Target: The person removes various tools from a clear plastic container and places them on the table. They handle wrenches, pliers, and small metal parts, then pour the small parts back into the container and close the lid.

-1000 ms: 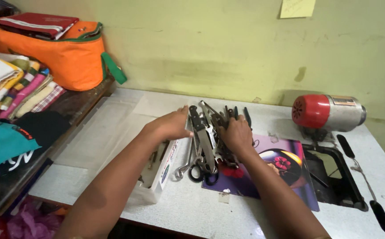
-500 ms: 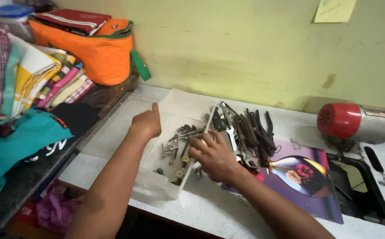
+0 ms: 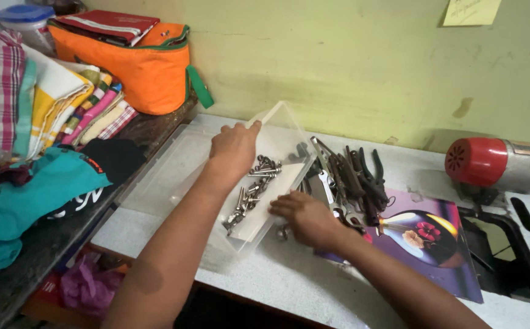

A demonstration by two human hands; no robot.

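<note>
A clear plastic box (image 3: 280, 131) lies tilted on the white table, its far end raised. My left hand (image 3: 233, 148) grips the box's upper rim. Several metal bolts and nuts (image 3: 251, 189) have slid toward the box's near side. My right hand (image 3: 304, 216) rests palm down at the box's right edge, fingers over small metal parts on the table; whether it holds any is hidden. A pile of pliers and scissors (image 3: 350, 180) lies just right of the box.
A clear lid (image 3: 167, 170) lies left of the box. A purple printed sheet (image 3: 426, 244) sits under the tools. A red and grey motor (image 3: 496, 164) stands right. An orange bag (image 3: 137, 61) and folded cloths (image 3: 51, 103) occupy the left shelf.
My left hand has moved from beside the box onto its far rim and tipped it up. The bolts have slid toward the low side. My right hand stays by the box's right edge.
</note>
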